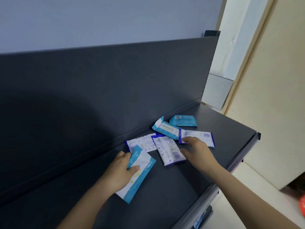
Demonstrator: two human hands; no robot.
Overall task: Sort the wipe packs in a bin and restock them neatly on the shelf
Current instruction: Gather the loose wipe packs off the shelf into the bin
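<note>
On the dark grey shelf (165, 192), six wipe packs lay loose in a cluster near the back panel (99, 88).

My left hand (119, 172) gripped the nearest light-blue-and-white pack (142, 171), with the thumb pressed on its top face and the fingers curled round its left edge. The pack's far corner overlapped a flat purple-edged pack (145, 142). I couldn't tell if the held pack was lifted or lying on the shelf.

My right hand (197, 150) was unclenched, fingers spread and slightly bent, grasping nothing. The fingertips were over the near-left corner of the right purple-edged pack (203, 136). The thumb was just beside the middle purple-edged pack (170, 152). With the motion blur I couldn't tell if either was actually touching.

Behind those, a second light-blue pack (165, 129) sat tilted, with its edge over the purple-edged ones. A teal pack (183, 120) with a barcode on top lay just beyond it, furthest from both hands.

The cluster sat towards the right end of the shelf, well back from the front rail (231, 164).
</note>
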